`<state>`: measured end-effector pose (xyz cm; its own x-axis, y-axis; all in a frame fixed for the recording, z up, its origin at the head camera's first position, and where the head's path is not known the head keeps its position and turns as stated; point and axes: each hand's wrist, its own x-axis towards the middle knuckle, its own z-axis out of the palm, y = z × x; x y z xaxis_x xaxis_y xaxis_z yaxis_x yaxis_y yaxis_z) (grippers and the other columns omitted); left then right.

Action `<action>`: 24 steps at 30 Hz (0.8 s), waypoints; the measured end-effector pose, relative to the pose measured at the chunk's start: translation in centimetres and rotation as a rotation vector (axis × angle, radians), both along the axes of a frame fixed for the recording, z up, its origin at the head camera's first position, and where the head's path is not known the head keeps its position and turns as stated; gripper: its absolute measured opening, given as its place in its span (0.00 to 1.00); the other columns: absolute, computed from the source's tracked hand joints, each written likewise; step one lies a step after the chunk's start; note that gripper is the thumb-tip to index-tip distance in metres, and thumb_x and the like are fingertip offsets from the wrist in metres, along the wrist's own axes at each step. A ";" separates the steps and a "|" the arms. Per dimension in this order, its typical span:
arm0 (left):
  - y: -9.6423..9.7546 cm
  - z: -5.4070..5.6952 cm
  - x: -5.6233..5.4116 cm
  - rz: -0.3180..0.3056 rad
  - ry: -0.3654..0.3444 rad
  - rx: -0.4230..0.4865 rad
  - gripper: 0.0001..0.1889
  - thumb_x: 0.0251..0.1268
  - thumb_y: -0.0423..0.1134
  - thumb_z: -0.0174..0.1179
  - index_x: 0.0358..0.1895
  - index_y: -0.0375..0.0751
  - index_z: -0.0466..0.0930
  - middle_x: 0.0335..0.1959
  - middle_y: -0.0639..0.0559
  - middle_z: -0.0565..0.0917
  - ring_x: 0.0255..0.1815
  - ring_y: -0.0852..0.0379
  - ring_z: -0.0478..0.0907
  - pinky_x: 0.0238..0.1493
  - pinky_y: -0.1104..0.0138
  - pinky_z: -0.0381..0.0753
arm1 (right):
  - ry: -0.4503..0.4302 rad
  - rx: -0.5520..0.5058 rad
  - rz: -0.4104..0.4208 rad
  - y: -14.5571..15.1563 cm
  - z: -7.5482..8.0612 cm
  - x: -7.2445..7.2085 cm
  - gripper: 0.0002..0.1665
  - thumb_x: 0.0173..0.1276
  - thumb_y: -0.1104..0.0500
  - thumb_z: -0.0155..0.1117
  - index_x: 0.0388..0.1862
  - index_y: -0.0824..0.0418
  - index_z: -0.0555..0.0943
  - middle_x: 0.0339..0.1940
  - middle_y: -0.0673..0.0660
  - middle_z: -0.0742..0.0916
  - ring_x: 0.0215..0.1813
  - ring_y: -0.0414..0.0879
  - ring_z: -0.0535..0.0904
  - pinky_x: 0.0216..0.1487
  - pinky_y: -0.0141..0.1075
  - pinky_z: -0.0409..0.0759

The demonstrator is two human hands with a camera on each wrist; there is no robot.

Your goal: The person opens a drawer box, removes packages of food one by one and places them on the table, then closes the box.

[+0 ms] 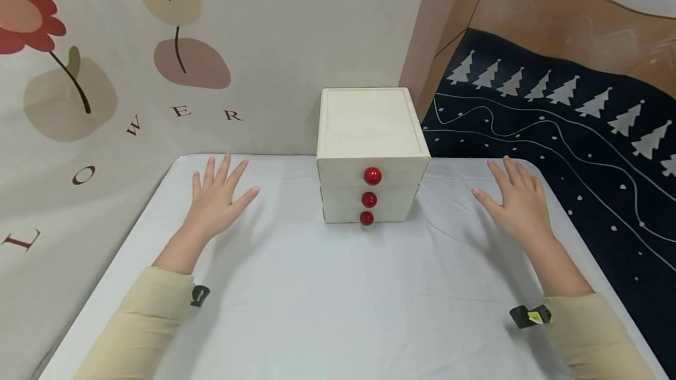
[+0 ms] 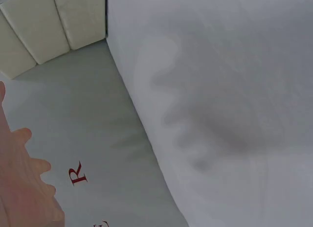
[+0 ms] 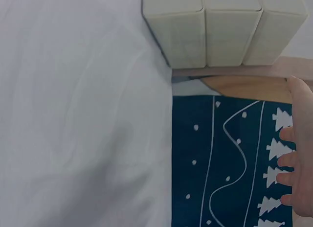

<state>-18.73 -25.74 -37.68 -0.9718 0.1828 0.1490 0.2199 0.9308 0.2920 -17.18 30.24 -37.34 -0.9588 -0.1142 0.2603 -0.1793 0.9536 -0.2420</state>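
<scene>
A cream cabinet with three stacked drawers (image 1: 374,128) stands at the back of the white table, its drawers shut. Each drawer has a round red knob (image 1: 372,176) on its front. To the left of it my left hand (image 1: 213,201) hovers with fingers spread, holding nothing; its shadow falls on the cloth. On the other side my right hand (image 1: 519,201) is likewise spread above the table, touching nothing. Both wrist views show the cabinet's side (image 2: 41,26) and part of the hand, apart from each other.
White cloth covers the table (image 1: 338,298). Behind and left hangs a pale backdrop (image 1: 296,28) with printed flowers and letters. A dark blue cloth (image 1: 581,151) with white trees lies along the right edge. Dark straps (image 1: 530,316) show at both cuffs.
</scene>
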 end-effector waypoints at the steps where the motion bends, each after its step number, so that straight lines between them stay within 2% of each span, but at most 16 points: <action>1: 0.2 0.1 0.0 -0.004 0.005 0.011 0.40 0.69 0.66 0.39 0.77 0.47 0.47 0.77 0.37 0.39 0.74 0.44 0.19 0.65 0.42 0.17 | 0.012 -0.013 0.001 -0.2 0.1 0.1 0.45 0.72 0.35 0.46 0.77 0.60 0.53 0.76 0.68 0.52 0.75 0.64 0.42 0.70 0.60 0.34; 11: 2.3 1.6 -0.9 -0.035 0.075 0.118 0.39 0.70 0.63 0.41 0.77 0.46 0.47 0.77 0.38 0.41 0.75 0.46 0.25 0.69 0.47 0.21 | 0.119 -0.134 0.013 -2.5 1.1 1.2 0.42 0.70 0.41 0.54 0.75 0.61 0.59 0.74 0.67 0.60 0.73 0.65 0.51 0.70 0.61 0.42; 17: 3.5 2.4 -1.6 -0.076 0.125 0.193 0.38 0.71 0.60 0.43 0.77 0.44 0.49 0.77 0.39 0.44 0.76 0.45 0.29 0.70 0.47 0.26 | 0.162 -0.202 0.027 -3.9 1.7 1.8 0.40 0.68 0.43 0.57 0.73 0.62 0.62 0.72 0.67 0.64 0.72 0.65 0.54 0.69 0.62 0.44; 24: 4.9 2.9 -2.3 -0.109 0.146 0.308 0.36 0.72 0.58 0.45 0.76 0.45 0.50 0.77 0.41 0.45 0.76 0.47 0.32 0.70 0.45 0.31 | 0.244 -0.281 0.051 -5.6 2.1 2.3 0.38 0.66 0.47 0.63 0.70 0.63 0.67 0.68 0.66 0.70 0.70 0.63 0.60 0.69 0.60 0.49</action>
